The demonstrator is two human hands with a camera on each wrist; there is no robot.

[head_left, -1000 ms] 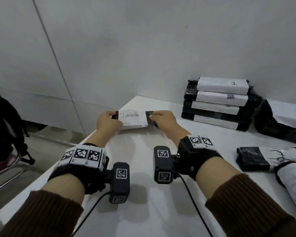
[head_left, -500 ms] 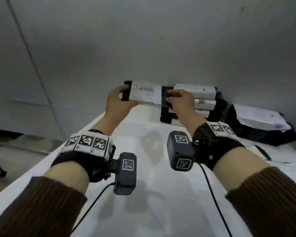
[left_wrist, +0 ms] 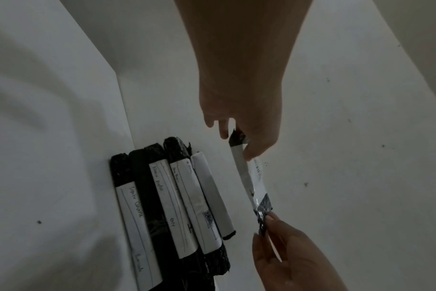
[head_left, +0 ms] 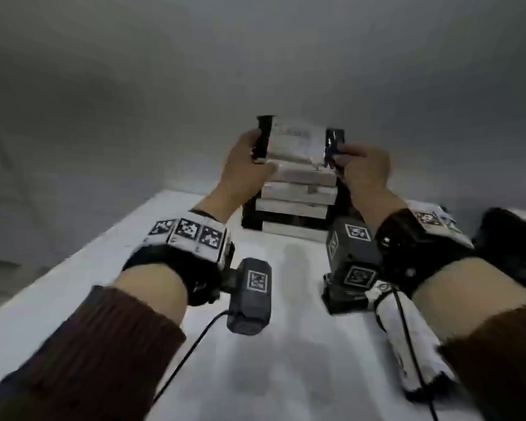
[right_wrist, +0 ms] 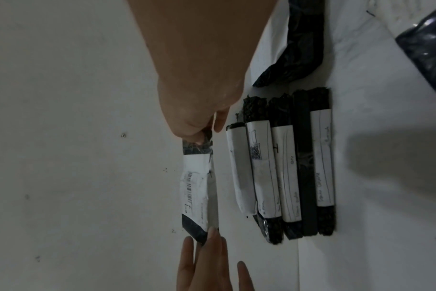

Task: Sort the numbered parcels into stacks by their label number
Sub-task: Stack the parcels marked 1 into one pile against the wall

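I hold a black parcel with a white barcode label (head_left: 296, 141) level, just above a stack of several black parcels with white labels (head_left: 295, 202) at the back of the white table (head_left: 110, 268). My left hand (head_left: 260, 153) pinches its left black end. My right hand (head_left: 336, 156) pinches its right black end. In the left wrist view the held parcel (left_wrist: 249, 177) hangs apart from the stack (left_wrist: 172, 206), with a gap between them. The right wrist view shows the same gap between the parcel (right_wrist: 199, 189) and the stack (right_wrist: 281, 169).
A grey wall stands right behind the stack. A crumpled black parcel (head_left: 510, 247) lies on the table to the right of the stack. A black and white parcel (head_left: 407, 338) lies at the front right under my right forearm. The table's left edge runs diagonally.
Both hands have carried the parcel from the table's left side up and to the right, and it is now over the stack.
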